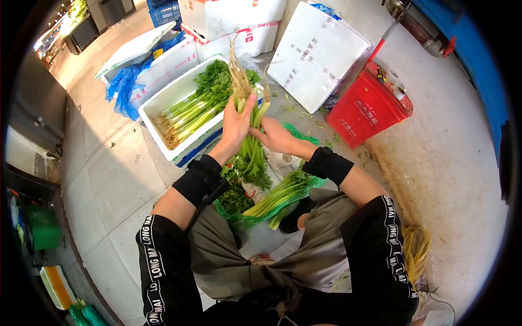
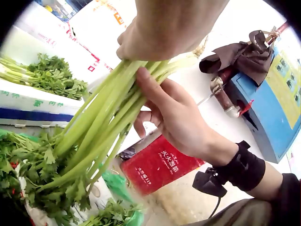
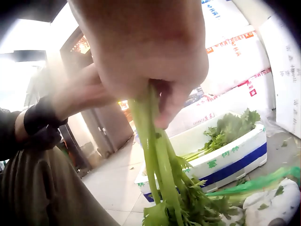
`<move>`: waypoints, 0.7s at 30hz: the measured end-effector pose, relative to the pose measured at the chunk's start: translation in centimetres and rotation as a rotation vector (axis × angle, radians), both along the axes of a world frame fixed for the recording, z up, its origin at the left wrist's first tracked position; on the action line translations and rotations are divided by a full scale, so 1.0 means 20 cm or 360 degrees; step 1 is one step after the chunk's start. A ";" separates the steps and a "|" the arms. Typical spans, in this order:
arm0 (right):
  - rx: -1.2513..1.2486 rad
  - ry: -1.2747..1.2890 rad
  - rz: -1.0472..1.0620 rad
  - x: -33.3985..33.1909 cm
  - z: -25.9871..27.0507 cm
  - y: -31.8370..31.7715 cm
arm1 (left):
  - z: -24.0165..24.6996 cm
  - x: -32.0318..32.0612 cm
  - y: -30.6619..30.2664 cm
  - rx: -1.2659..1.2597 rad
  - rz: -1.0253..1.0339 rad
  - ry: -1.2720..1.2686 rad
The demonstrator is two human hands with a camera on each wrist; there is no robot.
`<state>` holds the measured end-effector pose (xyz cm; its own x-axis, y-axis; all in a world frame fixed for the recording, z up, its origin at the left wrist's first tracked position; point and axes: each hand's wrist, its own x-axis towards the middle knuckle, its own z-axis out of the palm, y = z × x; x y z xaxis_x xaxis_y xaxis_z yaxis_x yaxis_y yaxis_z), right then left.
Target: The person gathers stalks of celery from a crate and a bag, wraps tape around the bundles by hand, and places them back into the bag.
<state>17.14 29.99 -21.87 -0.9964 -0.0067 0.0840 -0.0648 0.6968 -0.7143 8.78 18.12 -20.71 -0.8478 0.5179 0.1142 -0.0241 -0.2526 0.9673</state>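
Note:
A bunch of celery [image 1: 252, 155] with pale roots hangs in front of me, roots up and leaves down. My left hand [image 1: 237, 124] grips it just below the roots. Slightly lower, my right hand [image 1: 278, 137] holds the stalks; its thumb lies along them in the left wrist view, and its fingers curl by the stalks [image 3: 162, 157] in the right wrist view. Underneath, more celery [image 1: 283, 195] lies on a green plastic bag [image 1: 239, 218] between my feet. Beside the hands, a white foam box [image 1: 187, 152] holds celery laid in a row.
Stacked white foam boxes [image 1: 234, 13] stand behind, with a blue plastic bag [image 1: 124, 89] at their left. A foam lid [image 1: 318, 51] leans against the wall. At the right is a red fire box [image 1: 361, 106]. Yellow straps [image 1: 416, 250] lie by the wall.

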 end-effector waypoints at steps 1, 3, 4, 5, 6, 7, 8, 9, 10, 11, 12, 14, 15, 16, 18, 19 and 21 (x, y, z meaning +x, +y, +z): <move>-0.0059 0.0020 -0.0008 0.00 0.00 0.01 | -0.01 -0.01 0.00 0.0003 0.0006 -0.0002; -0.0109 0.0033 -0.0011 -0.01 -0.02 0.03 | -0.05 -0.05 0.00 -0.0005 -0.0051 0.0014; -0.0135 0.0101 -0.0011 -0.02 -0.06 0.04 | -0.06 -0.06 0.00 -0.0001 -0.0049 0.0012; -0.0165 0.0172 -0.0013 -0.02 -0.05 0.04 | -0.07 -0.07 0.00 -0.0059 -0.0067 0.0020; -0.0166 0.0173 -0.0012 -0.02 -0.05 0.04 | -0.08 -0.07 0.00 -0.0118 -0.0084 0.0029; -0.0066 0.0113 -0.0070 -0.03 -0.03 0.05 | -0.09 -0.08 0.00 -0.0118 -0.0082 0.0028; 0.0036 0.0051 -0.0127 -0.03 -0.01 0.05 | -0.10 -0.08 0.00 -0.0110 -0.0111 0.0029; 0.0037 0.0050 -0.0127 -0.02 0.02 0.05 | -0.11 -0.08 0.01 -0.0103 -0.0143 0.0033; 0.0057 0.0064 -0.0137 -0.02 0.04 0.04 | -0.11 -0.08 0.01 -0.0102 -0.0142 0.0035; 0.0077 0.0077 -0.0145 -0.02 0.05 0.04 | -0.08 -0.05 0.00 -0.0143 -0.0127 0.0050; 0.0078 0.0074 -0.0142 -0.02 0.05 0.03 | -0.06 -0.03 -0.01 -0.0183 -0.0110 0.0064; 0.0275 0.0213 -0.0149 -0.02 0.05 0.02 | -0.07 -0.03 -0.01 -0.0156 -0.0146 0.0067; 0.0276 0.0212 -0.0148 -0.02 0.02 0.03 | -0.07 -0.03 -0.02 -0.0130 -0.0183 0.0075; 0.0318 0.0285 -0.0151 -0.03 -0.02 0.04 | -0.06 -0.03 -0.02 -0.0129 -0.0182 0.0075; 0.0359 0.0355 -0.0154 -0.02 0.02 0.01 | -0.06 -0.03 -0.02 -0.0175 -0.0179 0.0100; 0.0490 0.0197 -0.0182 -0.01 0.05 0.02 | -0.06 -0.03 -0.03 -0.0175 -0.0179 0.0097; 0.0621 0.0036 -0.0211 0.00 0.08 0.03 | -0.06 -0.04 -0.03 -0.0263 -0.0271 0.0082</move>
<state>17.18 30.56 -20.34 -0.9887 0.0862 0.1223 0.0314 0.9186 -0.3940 8.03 17.54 -21.92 -0.7421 0.6679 0.0569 -0.0022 -0.0873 0.9962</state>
